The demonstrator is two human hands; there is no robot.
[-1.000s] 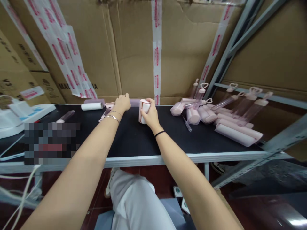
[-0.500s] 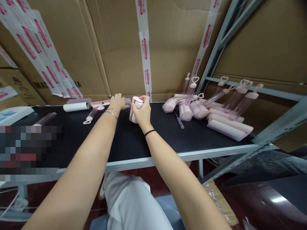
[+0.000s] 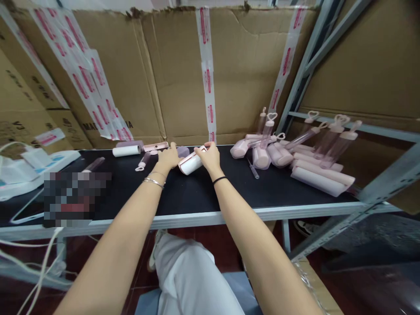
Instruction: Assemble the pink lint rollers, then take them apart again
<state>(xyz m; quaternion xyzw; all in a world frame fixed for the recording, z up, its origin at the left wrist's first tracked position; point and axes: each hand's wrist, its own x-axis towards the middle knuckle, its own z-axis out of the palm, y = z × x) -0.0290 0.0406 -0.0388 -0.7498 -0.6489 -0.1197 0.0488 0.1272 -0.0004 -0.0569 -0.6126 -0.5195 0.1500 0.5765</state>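
Note:
My right hand (image 3: 210, 158) grips a white cylindrical case with pink trim (image 3: 192, 164) by its right end. The case lies tilted just above or on the black tabletop; I cannot tell which. My left hand (image 3: 168, 158) is beside its left end, fingers apart, with the thumb side close to the case; whether it touches is unclear. Behind the case sits a translucent purple sleeve (image 3: 183, 152), partly hidden. Left of my left hand lie a long pink strip with a hole (image 3: 155, 146), a clear tube with a heart-shaped loop (image 3: 141, 164) and a white cylinder (image 3: 126, 151).
Several pink cases (image 3: 261, 157) and clear tubes with heart loops (image 3: 268, 131) are heaped at the right. A small screwdriver (image 3: 253, 169) lies before them. At the left are a white power strip (image 3: 62, 161) and a blurred-out patch. Cardboard (image 3: 180, 87) walls the back.
The case has turned from upright to tilted sideways in my right hand. My left hand has drawn back from the purple sleeve. The view has shifted, showing more at the left.

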